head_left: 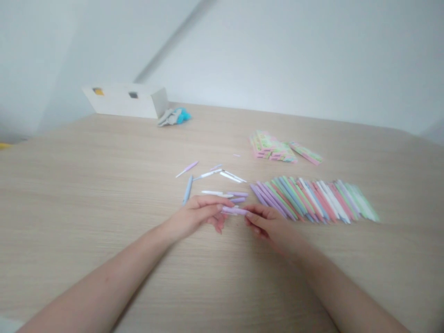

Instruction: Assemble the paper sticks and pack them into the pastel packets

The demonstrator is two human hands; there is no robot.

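Note:
My left hand (199, 213) and my right hand (268, 225) meet over the middle of the wooden table (104, 185). Both pinch a short purple pen (235, 211) held level between their fingertips. Just beyond it lie loose pen parts (215, 178): white refills, purple caps and a light blue barrel (188, 188). To the right of my right hand stretches a row of finished pens (314, 199) in purple, green, pink, white and blue, laid side by side.
A stack of pink and green packaging cards (277, 149) lies behind the pen row. A white box (126, 99) stands at the far left by the wall, with a grey and turquoise cloth (173, 116) beside it.

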